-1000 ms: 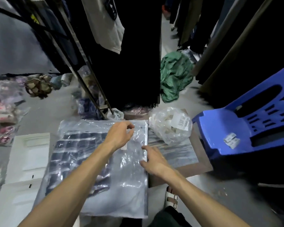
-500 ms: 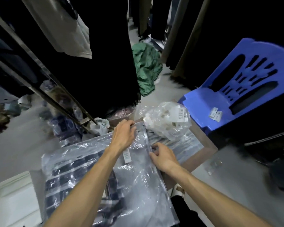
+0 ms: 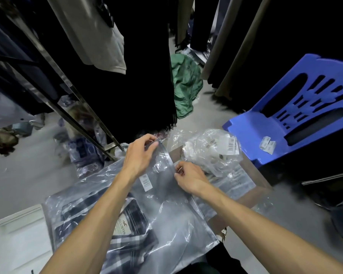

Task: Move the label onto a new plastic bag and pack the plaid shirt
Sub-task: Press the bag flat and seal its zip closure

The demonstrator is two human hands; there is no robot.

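A clear plastic bag (image 3: 172,216) lies in front of me with the dark plaid shirt (image 3: 127,244) inside its near left part. A small white barcode label (image 3: 146,182) sticks on the bag's upper face. My left hand (image 3: 140,155) pinches the bag's far top corner. My right hand (image 3: 188,176) pinches the bag's right zip edge a little nearer to me. Both forearms cross over the bag.
A crumpled clear bag with a barcode sticker (image 3: 212,150) lies on a brown board (image 3: 253,194) to the right. A blue plastic chair (image 3: 297,115) holds two small white tags (image 3: 267,144). Hanging dark clothes and a metal rack (image 3: 71,107) stand ahead; a green garment (image 3: 184,86) lies on the floor.
The view tilted and the bag now lies at an angle. My left hand moved to the bag's far corner; my right hand slid up its right edge and closed on it.
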